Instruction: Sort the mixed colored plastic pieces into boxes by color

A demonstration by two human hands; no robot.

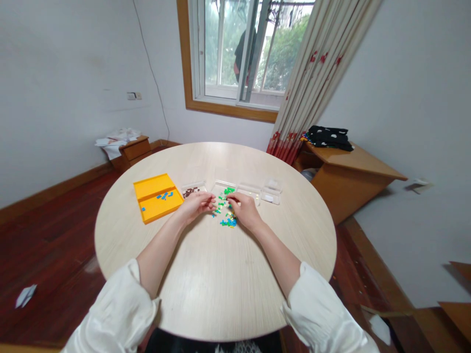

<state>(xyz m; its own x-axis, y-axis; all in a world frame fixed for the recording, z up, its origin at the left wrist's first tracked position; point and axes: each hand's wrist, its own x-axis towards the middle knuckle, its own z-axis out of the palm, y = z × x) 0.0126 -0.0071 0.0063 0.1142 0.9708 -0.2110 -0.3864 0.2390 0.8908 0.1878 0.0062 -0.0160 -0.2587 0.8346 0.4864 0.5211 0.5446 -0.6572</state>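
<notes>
Small green, blue and yellow plastic building pieces lie loose on the round table, between and just in front of my hands. My left hand is at the left edge of this pile, its fingers curled in towards the thumb; anything in them is too small to make out. On the other side, my right hand pinches thumb and forefinger together over the pieces, and what is between them is hidden. More green pieces lie by a clear plastic tray just beyond the hands.
An open yellow box with a few blue pieces stands at the left. Next to it, a clear tray holds dark brown pieces. More clear containers are at the right on the pale round table. A wooden desk stands beyond.
</notes>
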